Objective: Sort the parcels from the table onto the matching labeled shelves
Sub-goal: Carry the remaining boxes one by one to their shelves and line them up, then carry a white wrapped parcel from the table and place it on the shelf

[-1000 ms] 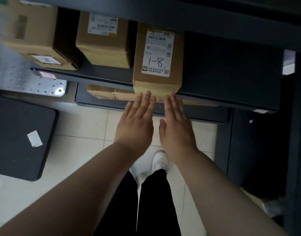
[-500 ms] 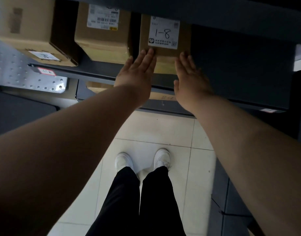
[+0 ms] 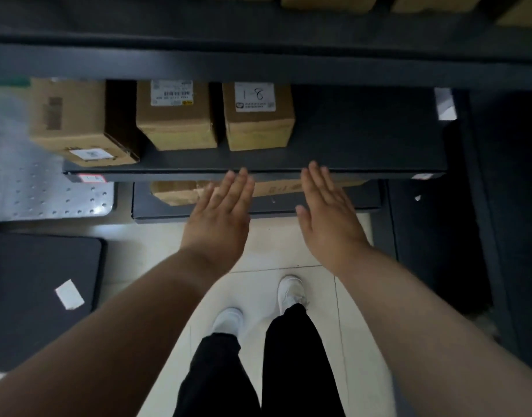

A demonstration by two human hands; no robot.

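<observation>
A: While your 1-8 parcel [image 3: 258,127] stands on the shelf [image 3: 364,139], just beside another box [image 3: 176,124], neither hand touches it.
B: Noted. Your left hand [image 3: 219,215] and right hand [image 3: 328,215] hover near the shelf edge, each grip spread, holding nothing.

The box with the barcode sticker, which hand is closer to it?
Left. The left hand is in front and to the right of the barcode box; the right hand is farther right, past the 1-8 box.

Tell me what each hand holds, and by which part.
Nothing. The left hand and right hand are open, clear of the box marked 1-8 on the shelf.
</observation>
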